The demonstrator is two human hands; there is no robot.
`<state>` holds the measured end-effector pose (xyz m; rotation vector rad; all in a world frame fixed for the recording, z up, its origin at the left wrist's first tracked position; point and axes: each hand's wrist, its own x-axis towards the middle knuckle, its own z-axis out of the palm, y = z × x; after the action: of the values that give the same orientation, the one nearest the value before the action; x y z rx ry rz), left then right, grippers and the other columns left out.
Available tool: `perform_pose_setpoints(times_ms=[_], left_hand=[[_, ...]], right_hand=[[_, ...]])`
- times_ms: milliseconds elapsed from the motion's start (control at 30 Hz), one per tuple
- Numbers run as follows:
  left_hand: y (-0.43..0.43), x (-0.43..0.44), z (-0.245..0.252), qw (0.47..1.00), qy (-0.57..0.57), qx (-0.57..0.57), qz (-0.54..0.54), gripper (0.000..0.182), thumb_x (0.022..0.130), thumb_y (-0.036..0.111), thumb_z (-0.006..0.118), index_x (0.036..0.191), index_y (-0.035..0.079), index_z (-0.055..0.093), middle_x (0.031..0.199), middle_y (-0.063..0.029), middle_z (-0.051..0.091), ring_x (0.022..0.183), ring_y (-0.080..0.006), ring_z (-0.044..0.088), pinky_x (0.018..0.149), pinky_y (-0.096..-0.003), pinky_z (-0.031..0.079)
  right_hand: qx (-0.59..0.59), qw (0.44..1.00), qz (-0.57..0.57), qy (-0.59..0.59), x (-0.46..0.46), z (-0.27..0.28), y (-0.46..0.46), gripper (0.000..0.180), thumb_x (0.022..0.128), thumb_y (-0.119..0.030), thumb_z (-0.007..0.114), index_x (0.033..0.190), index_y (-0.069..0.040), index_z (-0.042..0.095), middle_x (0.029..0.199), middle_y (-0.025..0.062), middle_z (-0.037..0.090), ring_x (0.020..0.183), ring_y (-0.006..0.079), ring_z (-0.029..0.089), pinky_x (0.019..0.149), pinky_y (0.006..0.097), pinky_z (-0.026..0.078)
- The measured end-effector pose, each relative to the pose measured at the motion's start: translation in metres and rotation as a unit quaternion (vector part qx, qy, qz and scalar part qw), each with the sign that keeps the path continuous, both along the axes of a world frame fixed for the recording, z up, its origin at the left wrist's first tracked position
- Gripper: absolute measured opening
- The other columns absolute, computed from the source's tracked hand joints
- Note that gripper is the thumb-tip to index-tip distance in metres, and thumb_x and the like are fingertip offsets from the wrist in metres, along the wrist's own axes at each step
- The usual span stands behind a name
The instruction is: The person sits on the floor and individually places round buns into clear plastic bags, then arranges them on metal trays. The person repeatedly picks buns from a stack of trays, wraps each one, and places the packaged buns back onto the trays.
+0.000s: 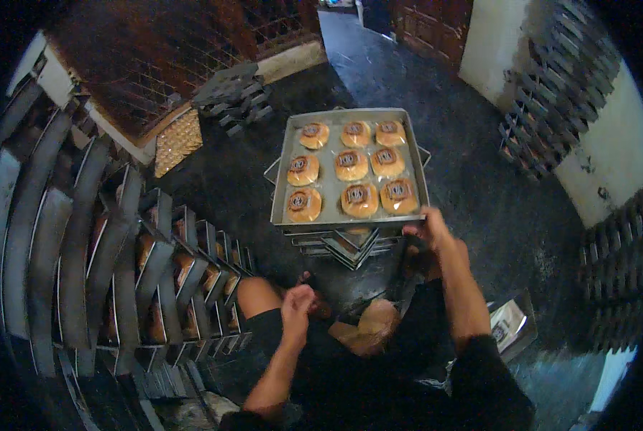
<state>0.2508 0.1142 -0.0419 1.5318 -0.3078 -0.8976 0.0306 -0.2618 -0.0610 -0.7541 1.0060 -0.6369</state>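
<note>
Before me a square metal baking tray (328, 188) lies on top of a stack of similar trays (353, 250), some turned at an angle. In it several round buns (352, 165) sit in rows, each in a shiny clear wrapper with dark printing. My right hand (431, 229) grips the tray's near right corner, its fingers partly hidden by the rim. Over my lap, apart from the tray, my left hand (300, 301) is raised with its fingers curled. Nothing shows in it, but the inside of the curled fingers is hidden.
Tall crosswise stacks of trays (100, 242) with bread inside rise close on my left. A patterned golden bundle (179, 143) leans by the wall, near low dark stacks (232, 97). On the right, a box (510, 326) holds printed wrappers; more dark stacks (561, 91) line the wall.
</note>
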Motion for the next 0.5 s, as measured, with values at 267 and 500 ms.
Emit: perform_pose_setpoints(times_ms=[267, 500], left_hand=[[0.036, 0.08, 0.121, 0.978, 0.007, -0.189, -0.091, 0.065, 0.108, 0.045, 0.051, 0.158, 0.005, 0.04, 0.15, -0.0129, 0.054, 0.136, -0.0258, 0.052, 0.117, -0.0417, 0.039], [0.12, 0.0, 0.423, 0.823, -0.252, -0.492, -0.131, 0.089, 0.103, 0.043, 0.052, 0.165, -0.007, 0.014, 0.162, -0.0185, 0.039, 0.149, -0.0234, 0.036, 0.124, -0.0334, 0.021]], right_hand=[[-0.081, 0.989, -0.071, -0.102, -0.145, 0.168, 0.154, 0.05, 0.084, -0.029, 0.062, 0.121, 0.004, 0.059, 0.111, 0.0205, 0.067, 0.094, 0.0414, 0.072, 0.071, 0.0566, 0.066], [-0.435, 0.871, 0.071, -0.216, -0.18, 0.39, 0.086, 0.043, 0.099, -0.041, 0.057, 0.126, -0.007, 0.061, 0.116, 0.0103, 0.067, 0.099, 0.0237, 0.068, 0.075, 0.0386, 0.057]])
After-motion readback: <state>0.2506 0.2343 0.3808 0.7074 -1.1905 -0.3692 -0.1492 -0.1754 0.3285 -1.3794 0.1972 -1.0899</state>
